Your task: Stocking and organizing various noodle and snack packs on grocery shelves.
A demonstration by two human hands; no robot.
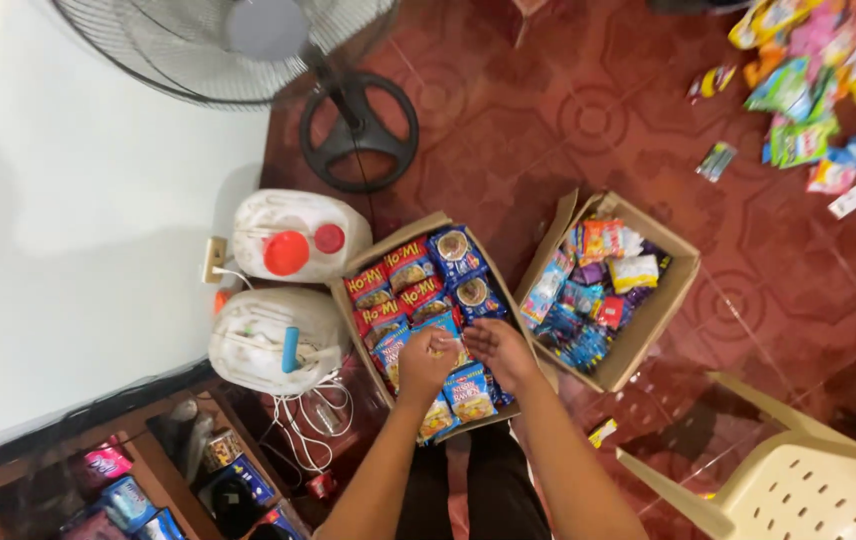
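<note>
The left hand (425,362) seems pinched on a noodle packet (445,345) inside the nearly filled cardboard box (403,237), right hand (497,350) open just beside it, few gaps remaining.

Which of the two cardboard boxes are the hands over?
The left box, packed with neat rows of noodle packets. Both hands are above it; the right box holds jumbled sachets.

The left hand (426,362) covers a noodle packet (435,345); the plastic chair (798,480) is cut off at the corner.
</note>
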